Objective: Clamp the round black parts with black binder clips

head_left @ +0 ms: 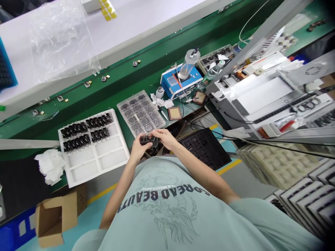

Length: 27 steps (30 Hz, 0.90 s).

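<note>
Close to my body, just in front of the shirt, my left hand (140, 147) and my right hand (164, 137) both grip a small black part (147, 140) with thin metal pins or wires. Fingers of both hands are bent around its ends. Beyond them lies a clear plastic tray (140, 113) with round dark pieces in its pockets. To the left, a white foam tray (96, 170) carries rows of black parts in its far compartments. Below the hands, more dark parts are partly hidden in a container.
A blue box (167, 89) with a clear dispenser (188, 62), a bottle (212, 75) and a small white jar (159, 92) stand behind right. Crumpled white paper (51, 165) is left. A black tray (205, 148) is lower right; a cardboard box (49, 221) stands on the floor.
</note>
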Available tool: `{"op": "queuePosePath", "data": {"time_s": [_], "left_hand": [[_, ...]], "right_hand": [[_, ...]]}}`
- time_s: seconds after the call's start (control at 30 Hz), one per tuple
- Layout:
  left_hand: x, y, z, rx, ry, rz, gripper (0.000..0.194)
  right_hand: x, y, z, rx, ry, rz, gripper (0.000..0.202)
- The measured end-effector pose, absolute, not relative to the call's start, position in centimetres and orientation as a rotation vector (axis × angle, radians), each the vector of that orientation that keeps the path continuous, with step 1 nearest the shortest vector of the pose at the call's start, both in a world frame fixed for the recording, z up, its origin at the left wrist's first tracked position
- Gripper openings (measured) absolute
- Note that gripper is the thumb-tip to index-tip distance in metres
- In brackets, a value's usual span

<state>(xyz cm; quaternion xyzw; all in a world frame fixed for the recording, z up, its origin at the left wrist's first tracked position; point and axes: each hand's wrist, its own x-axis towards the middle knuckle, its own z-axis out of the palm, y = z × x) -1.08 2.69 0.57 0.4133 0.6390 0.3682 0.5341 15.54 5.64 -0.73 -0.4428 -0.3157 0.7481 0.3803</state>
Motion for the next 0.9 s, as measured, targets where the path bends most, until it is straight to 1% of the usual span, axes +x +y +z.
{"op": "queuePosePath", "data": {"time_s": [0.2,0.3,0.33,0.4,0.5,0.6,0.73,0.8,0.9], "left_hand": [[-1.0,2.7,0.3,1.045,1.475,0.771,0.061],[-1.1,2.6,0.2,1.123,1.417,0.701,0.067],[-1.1,2.6,0.2,1.155,1.384,0.685,0.069],[-1.1,2.6,0.3,1.204,1.308,0.658,0.071],[-0.7,2.0,0.4,1.185,1.248,0.649,0.073],[-0.6,0.8,0.2,1.081,1.244,0.636,0.075],[-1.8,-1.5,-0.6,0.792,1.291,0.566,0.080],[-3.1,-2.7,-1.1,0.593,1.393,0.625,0.074],[-4.9,-3.6,-2.1,0.293,1.492,0.791,0.049]], "right_hand": [[17.3,6.7,0.2,-1.142,-0.816,1.835,0.049],[17.9,6.8,0.7,-1.194,-1.003,1.866,0.060],[17.9,6.8,0.8,-1.204,-1.105,1.882,0.060],[17.6,6.5,0.9,-1.184,-1.292,1.881,0.050],[17.1,5.9,0.8,-1.153,-1.422,1.795,0.043],[17.6,5.2,0.7,-1.207,-1.435,1.697,0.043],[19.2,4.3,-0.6,-1.303,-1.434,1.714,0.051],[19.4,3.8,-2.4,-1.375,-1.473,1.759,0.054],[18.1,3.2,-5.6,-1.556,-1.581,1.707,0.051]]}}
